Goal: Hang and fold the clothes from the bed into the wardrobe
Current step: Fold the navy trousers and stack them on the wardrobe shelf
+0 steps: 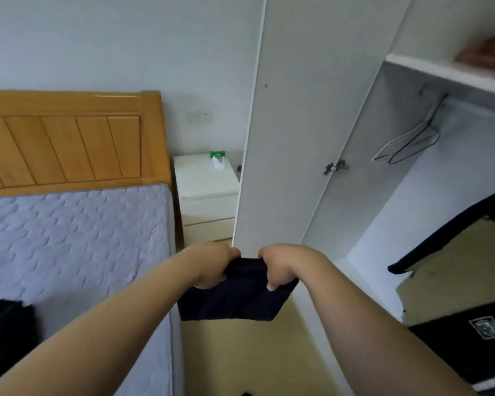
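A dark heap of clothes point(7, 324) is lying on the bed point(77, 238), cut off by the left edge; a reddish bundle point(486, 54) on the wardrobe point(383, 178) shelf is blurring out, and a dark garment with a square patch point(469, 347) is running out of frame at right. The dark folded garment point(235, 298) is hanging in the air between bed and open wardrobe door — its top edge is disappearing inside both fists; the left hand point(212, 265) and right hand point(277, 267) are curling their fingers point(270, 285) tightly closed around that edge, thumbs hidden behind the cloth.
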